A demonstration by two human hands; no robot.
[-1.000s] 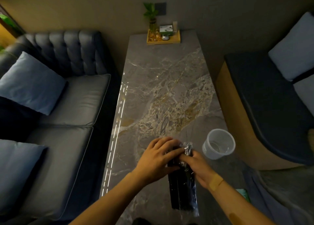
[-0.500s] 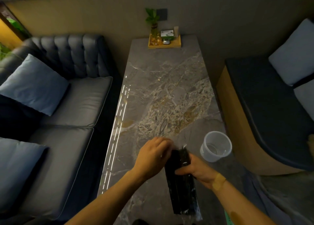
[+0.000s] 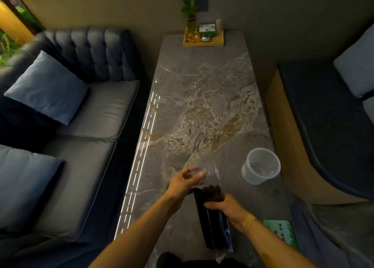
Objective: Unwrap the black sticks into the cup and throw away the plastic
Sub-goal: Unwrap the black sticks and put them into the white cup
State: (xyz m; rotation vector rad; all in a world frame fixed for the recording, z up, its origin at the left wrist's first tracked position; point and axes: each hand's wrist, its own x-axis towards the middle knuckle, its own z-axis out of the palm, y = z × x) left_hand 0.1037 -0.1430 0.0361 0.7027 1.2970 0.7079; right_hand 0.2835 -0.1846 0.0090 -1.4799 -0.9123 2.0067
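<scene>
A bundle of black sticks (image 3: 212,225) in clear plastic lies lengthwise at the near end of the marble table (image 3: 202,105). My right hand (image 3: 224,209) grips the bundle around its upper part. The far end of the bundle is bare, with stick tips showing (image 3: 208,189). My left hand (image 3: 187,181) pinches the loose clear plastic wrap (image 3: 210,176) pulled out beyond those tips. A translucent white cup (image 3: 261,166) stands upright to the right, with nothing in it.
A wooden tray (image 3: 203,40) with a small plant and boxes sits at the table's far end. A dark sofa with blue cushions (image 3: 46,89) runs along the left. A padded bench (image 3: 323,126) is on the right. A green card (image 3: 281,231) lies near my right wrist.
My left hand has pulled the plastic away from the bundle's far end, which now shows bare stick tips. My right hand has slid down the bundle and still holds it.
</scene>
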